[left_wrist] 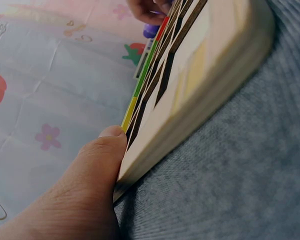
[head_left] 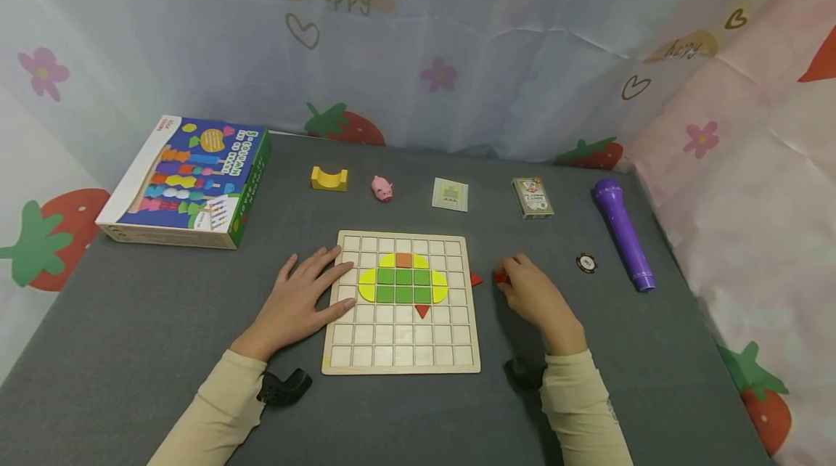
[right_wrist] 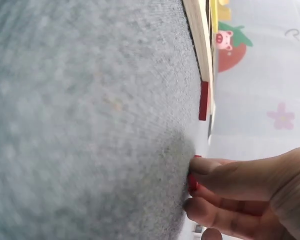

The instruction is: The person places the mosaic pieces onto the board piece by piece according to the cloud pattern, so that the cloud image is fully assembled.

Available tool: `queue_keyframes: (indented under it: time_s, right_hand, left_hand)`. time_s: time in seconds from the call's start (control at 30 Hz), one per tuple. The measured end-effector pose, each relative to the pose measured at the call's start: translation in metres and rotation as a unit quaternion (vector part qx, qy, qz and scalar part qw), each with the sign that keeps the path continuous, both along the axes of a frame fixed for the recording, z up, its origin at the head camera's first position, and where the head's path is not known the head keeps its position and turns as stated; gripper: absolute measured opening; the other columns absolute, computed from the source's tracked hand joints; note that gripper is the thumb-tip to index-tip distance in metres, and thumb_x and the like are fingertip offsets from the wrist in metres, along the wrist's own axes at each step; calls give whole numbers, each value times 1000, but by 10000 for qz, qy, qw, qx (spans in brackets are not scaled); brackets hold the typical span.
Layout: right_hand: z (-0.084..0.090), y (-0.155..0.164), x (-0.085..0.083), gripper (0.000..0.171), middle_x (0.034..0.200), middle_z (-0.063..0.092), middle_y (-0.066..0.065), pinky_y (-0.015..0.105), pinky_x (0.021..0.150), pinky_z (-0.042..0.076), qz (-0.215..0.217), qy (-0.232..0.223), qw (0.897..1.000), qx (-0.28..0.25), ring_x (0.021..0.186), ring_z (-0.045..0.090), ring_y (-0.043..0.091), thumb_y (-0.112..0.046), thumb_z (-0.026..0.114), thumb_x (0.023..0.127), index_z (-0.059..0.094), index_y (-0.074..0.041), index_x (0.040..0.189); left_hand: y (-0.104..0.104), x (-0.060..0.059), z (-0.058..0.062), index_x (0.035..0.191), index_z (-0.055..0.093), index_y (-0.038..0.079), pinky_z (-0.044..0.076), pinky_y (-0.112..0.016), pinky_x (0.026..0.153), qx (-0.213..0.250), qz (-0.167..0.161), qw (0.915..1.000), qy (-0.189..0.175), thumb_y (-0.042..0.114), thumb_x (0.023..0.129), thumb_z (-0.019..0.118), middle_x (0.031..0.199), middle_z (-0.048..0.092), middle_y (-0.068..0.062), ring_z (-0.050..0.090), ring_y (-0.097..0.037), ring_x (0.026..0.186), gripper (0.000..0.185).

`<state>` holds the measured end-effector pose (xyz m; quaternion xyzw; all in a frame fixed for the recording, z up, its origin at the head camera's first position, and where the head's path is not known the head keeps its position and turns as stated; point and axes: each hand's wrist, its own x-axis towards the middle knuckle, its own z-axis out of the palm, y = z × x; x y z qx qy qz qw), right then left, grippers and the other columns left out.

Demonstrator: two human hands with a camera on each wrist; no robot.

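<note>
A wooden grid board [head_left: 366,357] lies flat on the grey cloth. Set in its cells are green squares [head_left: 404,286], yellow rounded tiles [head_left: 368,285], one orange square [head_left: 403,260] and a red triangle [head_left: 422,311]. My left hand [head_left: 297,306] rests on the board's left edge with fingers spread; in the left wrist view its thumb [left_wrist: 102,150] lies along the rim. To the right of the board, my right hand [head_left: 534,299] pinches a red tile [right_wrist: 192,182] low at the cloth, mostly covered by the fingers. Another red triangle [head_left: 476,279] lies beside the board's right edge.
Along the back stand a game box [head_left: 196,176], a yellow arched block [head_left: 329,179], a pink pig figure [head_left: 382,189], a pattern card [head_left: 450,194] and a card pack [head_left: 533,197]. Right of my right hand are a round chip [head_left: 586,263] and a purple microphone [head_left: 623,234].
</note>
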<state>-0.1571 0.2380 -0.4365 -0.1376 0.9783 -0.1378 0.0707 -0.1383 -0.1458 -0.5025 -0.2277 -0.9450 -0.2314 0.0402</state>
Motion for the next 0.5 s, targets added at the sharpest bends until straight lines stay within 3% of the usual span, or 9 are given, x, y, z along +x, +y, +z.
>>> queue_keyframes:
  time_s: [0.2, 0.5]
  right_hand:
    - [4, -7, 1, 18, 99, 58, 11, 41, 76, 51, 174, 101, 9998, 9, 88, 60, 24, -13, 68, 90, 63, -3, 104]
    - [25, -50, 19, 21, 100, 60, 5, 31, 71, 52, 749, 294, 9964, -266, 83, 58, 15, -16, 71, 88, 62, -6, 104]
  left_hand:
    - [-1, 1, -1, 145, 44, 23, 8, -60, 114, -7, -6, 10000, 1, 56, 89, 58, 156, 29, -6, 25, -29, 144, 67]
    - [-1, -1, -1, 145, 44, 24, 6, -60, 114, 23, -17, 10000, -31, 57, 89, 57, 156, 29, -5, 24, -28, 144, 67]
